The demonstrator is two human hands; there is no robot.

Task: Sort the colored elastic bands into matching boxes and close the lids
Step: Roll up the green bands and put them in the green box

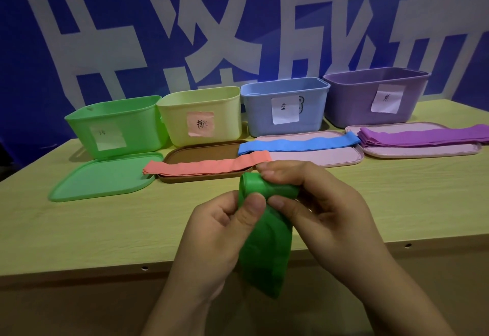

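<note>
Both my hands are holding the green band above the table's near edge: my left hand is pinching its upper fold with the thumb, and my right hand is pinching the rolled top. Beyond the band, the pink bands are lying across the brown lid, with the green lid left of it. Farther back I am seeing the green box, yellow box, blue box and purple box standing in a row.

boxes behind lids | bands on lids
</note>
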